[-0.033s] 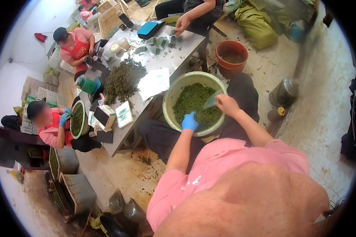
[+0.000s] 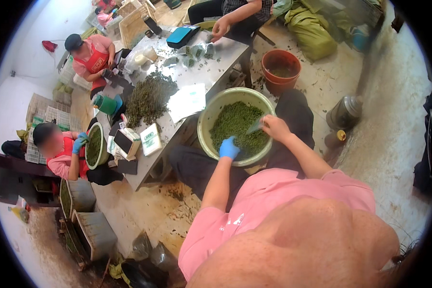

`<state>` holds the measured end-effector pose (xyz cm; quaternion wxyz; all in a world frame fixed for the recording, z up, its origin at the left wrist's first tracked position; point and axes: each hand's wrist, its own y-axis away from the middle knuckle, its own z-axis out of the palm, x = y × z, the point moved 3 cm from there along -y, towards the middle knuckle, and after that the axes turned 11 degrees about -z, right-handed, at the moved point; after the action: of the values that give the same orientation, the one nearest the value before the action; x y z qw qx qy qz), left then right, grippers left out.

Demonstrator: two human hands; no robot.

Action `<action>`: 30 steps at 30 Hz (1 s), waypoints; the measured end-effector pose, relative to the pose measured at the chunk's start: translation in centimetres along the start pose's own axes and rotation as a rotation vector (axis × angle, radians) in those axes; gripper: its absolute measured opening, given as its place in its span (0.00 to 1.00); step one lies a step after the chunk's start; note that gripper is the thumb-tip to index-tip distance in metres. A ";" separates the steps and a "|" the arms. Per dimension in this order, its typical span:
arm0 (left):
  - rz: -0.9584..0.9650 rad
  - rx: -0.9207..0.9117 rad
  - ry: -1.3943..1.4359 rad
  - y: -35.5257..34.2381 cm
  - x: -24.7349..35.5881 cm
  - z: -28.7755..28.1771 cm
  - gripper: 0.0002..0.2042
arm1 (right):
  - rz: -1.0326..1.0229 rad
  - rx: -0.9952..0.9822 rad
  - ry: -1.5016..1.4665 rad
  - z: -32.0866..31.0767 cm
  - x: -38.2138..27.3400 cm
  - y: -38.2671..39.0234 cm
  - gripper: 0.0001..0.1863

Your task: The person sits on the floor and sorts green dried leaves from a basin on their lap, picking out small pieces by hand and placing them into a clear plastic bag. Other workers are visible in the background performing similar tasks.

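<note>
Now | L hand (image 2: 229,148) + R hand (image 2: 273,127) in green basin (image 2: 206,120) | steel table (image 2: 216,62) just beside

The green basin's rim (image 2: 211,111) rings both hands; the metal table (image 2: 211,72) crowds its left, bare floor (image 2: 389,144) lies right.

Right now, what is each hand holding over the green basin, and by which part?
The right hand pinches a small clear bag by its upper edge. The gloved left hand rests in the green leaves; what it grips cannot be told.
</note>
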<state>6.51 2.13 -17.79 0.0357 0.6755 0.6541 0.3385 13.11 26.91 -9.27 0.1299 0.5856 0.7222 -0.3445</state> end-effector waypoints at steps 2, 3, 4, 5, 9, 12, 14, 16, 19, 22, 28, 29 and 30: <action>-0.025 -0.029 0.268 -0.2 -0.2 -1.0 0.36 | -0.001 -0.051 0.033 -0.4 0.1 0.2 0.09; -0.017 -0.019 0.311 0.5 0.4 -1.4 0.34 | -0.018 -0.037 0.018 -0.7 0.5 0.5 0.10; 0.010 -0.006 0.402 0.6 0.7 -1.2 0.33 | -0.008 -0.050 0.037 -0.9 1.0 0.7 0.10; 0.015 0.030 0.485 0.6 -0.6 -1.4 0.33 | -0.017 -0.062 0.025 -0.5 0.4 0.3 0.10; -0.059 -0.033 0.904 0.8 -1.5 -1.6 0.34 | -0.028 -0.139 0.019 -0.2 0.0 -0.4 0.10; -0.108 -0.110 1.123 2.2 0.0 -3.4 0.36 | -0.046 -0.173 0.016 -1.0 -0.8 -0.8 0.10; -0.123 -0.188 1.298 2.1 -0.3 -4.0 0.35 | -0.109 -0.194 0.007 -0.5 -1.6 -1.3 0.10; -0.033 -0.251 1.352 2.1 0.2 -5.8 0.33 | -0.156 -0.259 0.004 -0.1 -2.5 -2.1 0.11; 0.059 -0.293 1.360 3.6 3.0 -8.6 0.29 | -0.239 -0.328 0.093 0.9 -2.6 -2.8 0.12; 0.194 -0.462 1.329 4.0 5.1 -11.7 0.22 | -0.371 -0.309 0.136 2.2 -3.8 -4.2 0.12; 0.225 -0.355 0.642 1.8 5.6 -12.7 0.18 | -0.505 -0.292 0.231 4.2 -5.6 -6.1 0.09; 0.273 -0.261 0.442 1.6 5.9 -12.6 0.19 | -0.503 -0.302 0.256 4.5 -5.4 -5.9 0.08; 0.319 -0.167 0.241 1.4 6.3 -12.3 0.19 | -0.504 -0.306 0.265 4.9 -5.4 -5.6 0.08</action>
<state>0.97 2.77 -5.06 -0.0409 0.7196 0.5083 0.4714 8.30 19.18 -7.70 0.0318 0.4017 0.8986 -0.1737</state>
